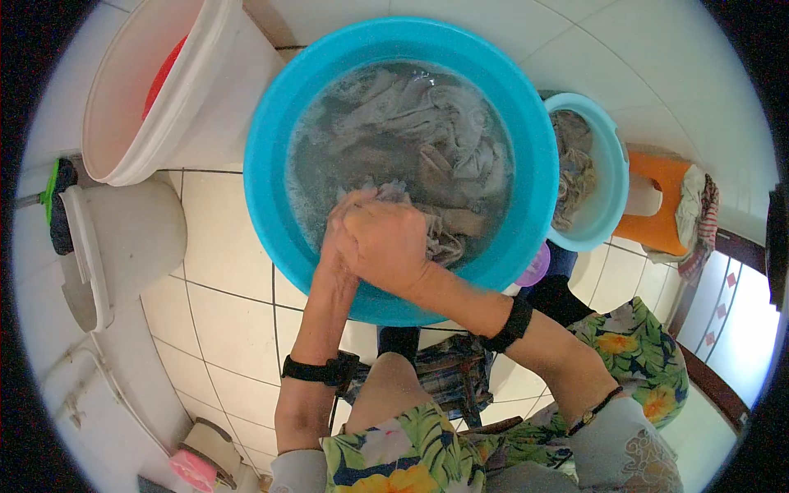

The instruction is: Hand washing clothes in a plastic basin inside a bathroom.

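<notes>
A large blue basin (275, 107) holds cloudy grey water with soaked grey cloth (460, 123) in it. Over the basin's near left part, my two hands are pressed together. My left hand (335, 238) is closed, partly covered by my right hand (386, 242), which is a fist. A bunched bit of wet grey cloth (394, 192) sticks out at their far side, gripped between them; most of it is hidden by the fingers. More brownish-grey cloth lies in the water just right of my right hand.
Right of the basin stands a smaller light-blue basin (612, 197) with wet cloth, beside an orange stool (670, 197) with rags on it. To the left are a tall white bucket (222, 99) and a white bin (136, 230). A purple round thing (534, 267) sits by the basin.
</notes>
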`<control>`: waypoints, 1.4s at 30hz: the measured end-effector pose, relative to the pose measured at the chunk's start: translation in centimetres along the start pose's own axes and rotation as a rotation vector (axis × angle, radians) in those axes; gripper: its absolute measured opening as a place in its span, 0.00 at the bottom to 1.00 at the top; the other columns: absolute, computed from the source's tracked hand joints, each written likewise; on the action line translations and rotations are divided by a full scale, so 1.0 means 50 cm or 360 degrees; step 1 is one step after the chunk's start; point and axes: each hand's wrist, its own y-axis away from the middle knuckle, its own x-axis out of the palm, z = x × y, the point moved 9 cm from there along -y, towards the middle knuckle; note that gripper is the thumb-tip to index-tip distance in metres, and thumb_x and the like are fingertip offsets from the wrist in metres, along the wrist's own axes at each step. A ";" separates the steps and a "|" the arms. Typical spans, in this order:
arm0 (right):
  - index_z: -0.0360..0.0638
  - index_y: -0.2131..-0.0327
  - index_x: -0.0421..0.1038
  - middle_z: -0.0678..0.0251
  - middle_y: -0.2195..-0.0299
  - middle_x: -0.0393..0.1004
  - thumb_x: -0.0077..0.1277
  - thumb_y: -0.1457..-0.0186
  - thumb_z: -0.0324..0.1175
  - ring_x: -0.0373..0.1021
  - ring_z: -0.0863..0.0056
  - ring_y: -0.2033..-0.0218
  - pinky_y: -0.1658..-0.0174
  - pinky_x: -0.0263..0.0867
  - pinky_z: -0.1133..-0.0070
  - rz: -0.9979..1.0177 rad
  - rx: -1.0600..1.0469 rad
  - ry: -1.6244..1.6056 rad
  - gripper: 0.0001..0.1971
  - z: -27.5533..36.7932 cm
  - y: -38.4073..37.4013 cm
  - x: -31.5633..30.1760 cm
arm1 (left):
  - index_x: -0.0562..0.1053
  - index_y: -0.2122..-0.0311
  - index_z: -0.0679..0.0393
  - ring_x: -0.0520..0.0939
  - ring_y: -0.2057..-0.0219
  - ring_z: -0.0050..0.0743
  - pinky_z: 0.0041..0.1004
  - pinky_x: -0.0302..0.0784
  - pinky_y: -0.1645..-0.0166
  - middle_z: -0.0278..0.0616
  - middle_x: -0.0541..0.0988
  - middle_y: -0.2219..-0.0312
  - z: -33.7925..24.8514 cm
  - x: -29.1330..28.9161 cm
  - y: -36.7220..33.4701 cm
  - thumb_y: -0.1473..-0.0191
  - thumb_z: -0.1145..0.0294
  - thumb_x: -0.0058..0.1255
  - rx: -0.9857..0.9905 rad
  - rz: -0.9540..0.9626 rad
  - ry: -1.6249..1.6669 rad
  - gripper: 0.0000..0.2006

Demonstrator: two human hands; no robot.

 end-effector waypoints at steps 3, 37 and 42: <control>0.45 0.84 0.69 0.57 0.84 0.69 0.48 0.53 0.39 0.69 0.57 0.80 0.75 0.64 0.65 0.0031 0.0079 0.0062 0.12 -0.025 -0.026 0.010 | 0.70 0.57 0.60 0.77 0.63 0.32 0.31 0.74 0.57 0.42 0.75 0.63 0.058 -0.022 -0.001 0.44 0.64 0.43 -0.0040 -0.0068 0.0378 0.14; 0.41 0.83 0.69 0.57 0.79 0.71 0.50 0.55 0.38 0.69 0.57 0.79 0.75 0.65 0.65 0.0084 0.0196 0.0011 0.11 -0.022 -0.045 0.037 | 0.66 0.49 0.58 0.74 0.54 0.33 0.31 0.67 0.46 0.41 0.72 0.53 0.064 -0.045 0.024 0.44 0.66 0.45 -0.0523 -0.0133 0.0879 0.18; 0.42 0.70 0.73 0.55 0.76 0.74 0.51 0.52 0.44 0.73 0.58 0.72 0.65 0.69 0.65 0.0070 0.0597 -0.0436 0.14 -0.164 -0.118 0.010 | 0.72 0.61 0.58 0.75 0.64 0.25 0.26 0.70 0.56 0.36 0.75 0.65 -0.074 -0.070 0.034 0.47 0.70 0.48 -0.0548 -0.0757 0.0495 0.08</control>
